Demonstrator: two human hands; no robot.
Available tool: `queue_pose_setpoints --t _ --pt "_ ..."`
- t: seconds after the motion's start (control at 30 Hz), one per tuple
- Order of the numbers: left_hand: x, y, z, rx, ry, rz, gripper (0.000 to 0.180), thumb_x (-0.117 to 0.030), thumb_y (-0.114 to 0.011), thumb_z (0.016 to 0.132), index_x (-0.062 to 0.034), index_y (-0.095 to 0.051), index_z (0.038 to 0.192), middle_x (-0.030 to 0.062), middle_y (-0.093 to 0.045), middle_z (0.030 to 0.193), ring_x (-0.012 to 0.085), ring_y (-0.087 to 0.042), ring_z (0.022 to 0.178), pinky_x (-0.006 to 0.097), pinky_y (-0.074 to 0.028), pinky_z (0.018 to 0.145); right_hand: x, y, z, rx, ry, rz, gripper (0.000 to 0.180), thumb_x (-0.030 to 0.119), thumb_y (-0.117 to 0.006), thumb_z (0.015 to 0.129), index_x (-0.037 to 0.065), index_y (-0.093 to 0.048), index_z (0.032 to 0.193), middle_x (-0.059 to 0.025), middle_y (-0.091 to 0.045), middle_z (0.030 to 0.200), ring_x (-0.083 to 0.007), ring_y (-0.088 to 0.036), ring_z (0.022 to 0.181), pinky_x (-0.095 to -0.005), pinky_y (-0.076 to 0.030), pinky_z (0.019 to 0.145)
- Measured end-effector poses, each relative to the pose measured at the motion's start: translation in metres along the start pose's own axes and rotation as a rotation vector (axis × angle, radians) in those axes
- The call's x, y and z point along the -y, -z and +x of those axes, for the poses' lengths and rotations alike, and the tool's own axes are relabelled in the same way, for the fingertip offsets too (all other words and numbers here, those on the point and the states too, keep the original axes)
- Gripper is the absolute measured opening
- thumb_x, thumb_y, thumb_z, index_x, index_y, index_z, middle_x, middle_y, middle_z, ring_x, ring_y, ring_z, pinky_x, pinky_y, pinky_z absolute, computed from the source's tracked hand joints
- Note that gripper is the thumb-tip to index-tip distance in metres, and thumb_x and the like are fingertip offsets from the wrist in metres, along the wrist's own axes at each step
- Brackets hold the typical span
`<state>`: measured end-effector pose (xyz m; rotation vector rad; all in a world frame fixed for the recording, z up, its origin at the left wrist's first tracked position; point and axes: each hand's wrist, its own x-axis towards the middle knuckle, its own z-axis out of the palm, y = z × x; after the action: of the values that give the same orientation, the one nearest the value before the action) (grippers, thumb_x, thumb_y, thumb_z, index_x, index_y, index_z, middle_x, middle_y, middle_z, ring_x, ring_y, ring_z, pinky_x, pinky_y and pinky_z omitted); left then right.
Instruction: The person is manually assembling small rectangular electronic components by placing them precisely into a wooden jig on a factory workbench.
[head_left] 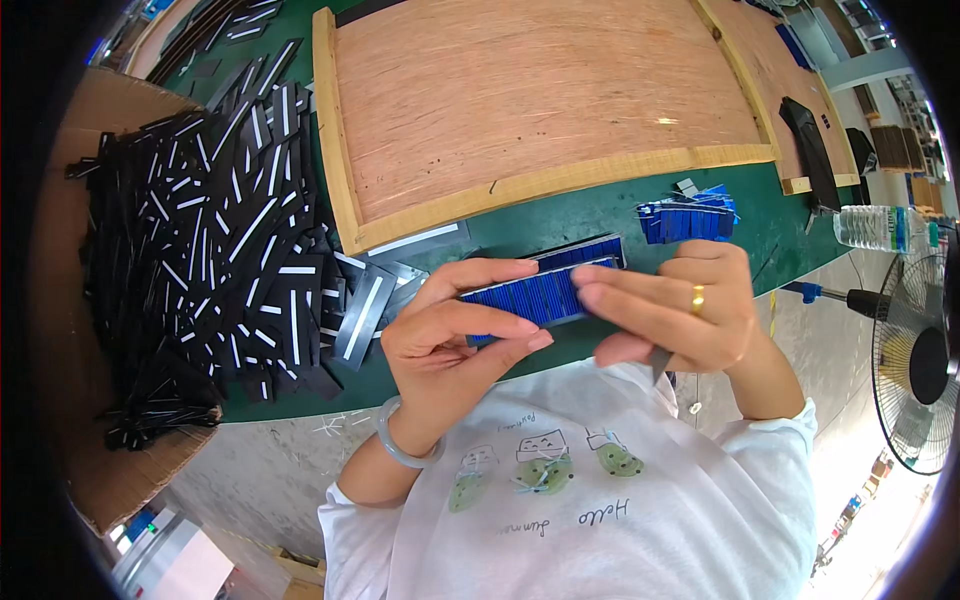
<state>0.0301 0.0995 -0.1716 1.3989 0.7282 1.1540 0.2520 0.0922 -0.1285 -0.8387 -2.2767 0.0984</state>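
Note:
My left hand (pixel 430 340) grips a dark strip faced with narrow blue ribs (pixel 535 300) near its left end, fingers above and thumb below. At the strip's right end, my right hand (pixel 705 305) has its fingers bent close together, the tips touching or just over the ribs. A small grey pointed piece (pixel 660 363) shows under that hand near the thumb; how it is held is hidden. Just behind the held strip is a second blue-ribbed strip (pixel 590 250), partly covered. A small heap of blue pieces (pixel 688 222) lies beyond my right hand.
A big heap of black strips with white lines (pixel 220 240) fills the left side, by a cardboard box (pixel 130 92). A wood-framed board (pixel 550 100) covers the back of the green table (pixel 765 235). At right are a clear bottle (pixel 872 228) and a fan (pixel 912 365).

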Motion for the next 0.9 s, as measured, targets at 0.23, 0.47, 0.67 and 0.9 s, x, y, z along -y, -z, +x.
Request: queue_pose_setpoints --t 0.23,0.47,0.67,0.9 --pt "-0.021 -0.005 -0.007 0.158 -0.207 0.229 0.047 0.006 -0.071 0.073 -0.0015 -0.056 0.118 0.0169 -0.063 0.102 0.0245 -0.066 0.083 0.029 -0.053 0.069 0.011 -0.008 0.013 -0.302 -0.943 0.679 0.020 0.006 -0.078 0.070 0.002 -0.068 0.087 -0.0106 -0.066 0.102 -0.0050 -0.054 0.062 -0.0191 -0.038 0.048" --pt "-0.019 0.007 0.015 0.146 -0.497 0.318 0.051 -0.003 -0.075 0.072 0.0010 -0.055 0.119 0.0209 -0.058 0.113 0.0283 -0.061 0.097 0.031 -0.052 0.069 0.010 -0.011 0.026 -0.332 -1.392 1.618 0.022 0.018 -0.062 0.088 -0.002 -0.060 0.098 0.0031 -0.049 0.059 -0.0027 -0.035 0.044 -0.0193 -0.025 0.043" --pt "-0.010 0.001 0.020 -0.558 -0.218 0.003 0.034 0.001 -0.076 0.069 -0.0013 -0.056 0.097 0.0047 -0.049 0.085 0.0141 -0.050 0.080 0.024 -0.042 0.072 0.025 -0.012 0.037 -0.502 -1.320 1.489 0.024 0.019 -0.053 0.094 -0.003 -0.052 0.102 0.0048 -0.041 0.057 -0.0021 -0.028 0.039 -0.0199 -0.021 0.042" --pt "-0.021 0.042 0.022 -0.190 0.141 0.147 0.008 -0.004 -0.074 0.074 -0.0018 -0.069 0.079 0.0028 -0.056 0.073 0.0089 -0.049 0.067 0.021 -0.038 0.057 0.001 -0.016 0.063 -0.284 -1.234 1.347 0.024 0.021 -0.060 0.090 -0.002 -0.058 0.092 -0.0014 -0.056 0.070 -0.0013 -0.031 0.039 -0.0184 -0.024 0.042"
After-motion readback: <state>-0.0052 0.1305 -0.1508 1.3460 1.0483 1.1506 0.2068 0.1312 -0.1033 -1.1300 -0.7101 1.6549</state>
